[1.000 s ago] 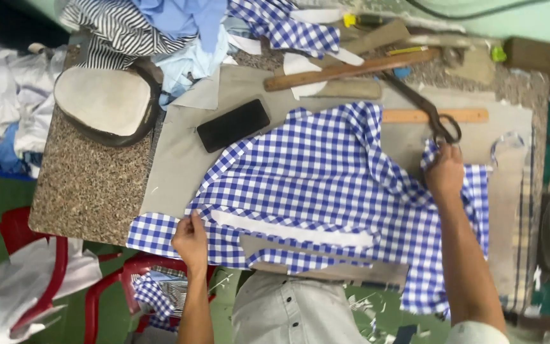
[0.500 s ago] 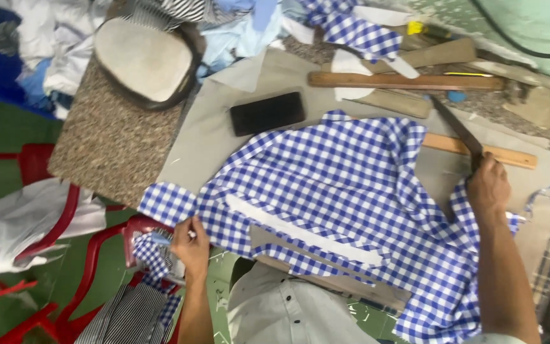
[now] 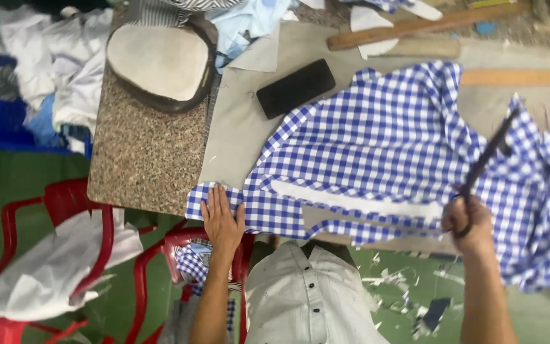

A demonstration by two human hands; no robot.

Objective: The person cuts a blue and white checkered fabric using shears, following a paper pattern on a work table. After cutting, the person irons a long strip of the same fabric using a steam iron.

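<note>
At the near edge of the worktable (image 3: 243, 127), the left hand (image 3: 223, 220) is laid flat with fingers spread on the corner of the blue-and-white checked fabric (image 3: 383, 140), pressing it down. The right hand (image 3: 469, 220) is closed around the handles of the dark scissors (image 3: 488, 153), whose blades are raised over the fabric's right part. The fabric is spread across the table centre, a white strip (image 3: 358, 200) lying along its near portion. Below the table edge, red plastic chairs (image 3: 65, 210) and a green floor (image 3: 27, 172) strewn with scraps are seen. Left of the fabric a speckled stone slab (image 3: 141, 153) is set, carrying a padded oval block (image 3: 157, 60). Beyond the fabric lie a black phone (image 3: 295, 88), a wooden stick (image 3: 428, 22) and a wooden ruler (image 3: 520, 78); clothes are heaped at the far left.

Compared with half a second earlier, the right hand has been drawn from the table's far side to its near edge, the scissors with it; the left hand has stayed on the fabric corner.
</note>
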